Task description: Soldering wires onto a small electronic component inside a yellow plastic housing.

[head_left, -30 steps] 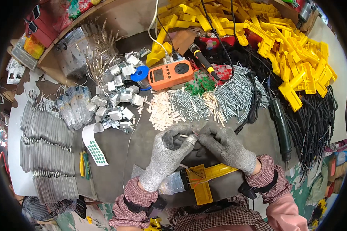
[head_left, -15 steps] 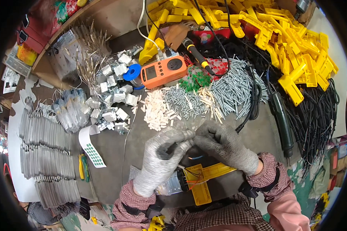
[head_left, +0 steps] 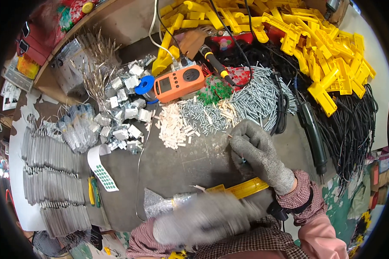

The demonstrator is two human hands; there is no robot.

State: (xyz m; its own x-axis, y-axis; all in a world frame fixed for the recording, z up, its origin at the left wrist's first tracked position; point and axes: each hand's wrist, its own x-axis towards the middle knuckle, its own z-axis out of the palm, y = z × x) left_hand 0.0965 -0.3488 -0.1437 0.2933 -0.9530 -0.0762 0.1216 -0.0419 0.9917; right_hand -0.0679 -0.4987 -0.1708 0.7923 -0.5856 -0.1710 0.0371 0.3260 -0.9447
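My right hand [head_left: 257, 151], in a grey glove, is closed in a pinch above the middle right of the table. A short bit of thin wire [head_left: 230, 136] pokes out at its fingertips, and a small bluish end shows below the fingers. My left hand [head_left: 207, 218], gloved too, is smeared by motion close to my body, so its fingers cannot be read. It passes over a yellow plastic housing [head_left: 248, 187] and hides much of it. Beside that hand lies clear plastic wrapping [head_left: 154, 203], partly covered.
Beyond my hands lie piles of screws [head_left: 257, 101], pale small pieces [head_left: 173, 127] and white-and-metal parts [head_left: 132, 113]. An orange meter [head_left: 179, 83] stands behind them. A dark electric screwdriver [head_left: 313, 138] and black cables [head_left: 352, 125] are right; metal strips [head_left: 52, 185] and cutters [head_left: 94, 190] left.
My hands were together at the fingertips and have parted. The left has swept down toward my body over the yellow housing; the right stays raised, slightly farther up. The view has shifted a little.
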